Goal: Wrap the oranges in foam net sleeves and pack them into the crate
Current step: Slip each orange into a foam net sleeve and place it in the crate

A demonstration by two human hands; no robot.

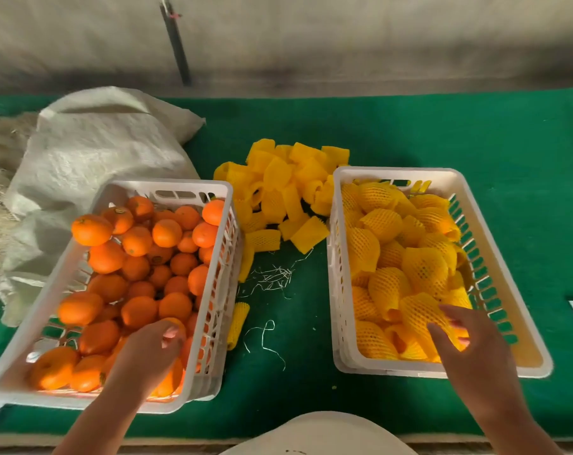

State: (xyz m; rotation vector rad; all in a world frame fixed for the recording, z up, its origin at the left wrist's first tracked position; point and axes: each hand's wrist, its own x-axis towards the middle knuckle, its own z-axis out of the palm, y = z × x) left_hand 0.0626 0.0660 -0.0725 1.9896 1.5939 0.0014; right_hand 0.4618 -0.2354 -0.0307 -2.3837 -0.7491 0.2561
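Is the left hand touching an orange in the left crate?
Touching. The head view shows the left hand with fingers curled over a bare orange in the left crate.

On the desk (443,133): left, a crate of bare oranges (127,277); right, a crate of sleeved oranges (406,267). Between and behind them, a heap of foam net sleeves (285,188). Behind the left crate, a sack (98,149). Between the crates, one loose sleeve (237,323).

We count two white crates (336,244), one sack (91,152) and two hands (147,349). Oranges (137,311) and sleeves (278,188) are too many to count.
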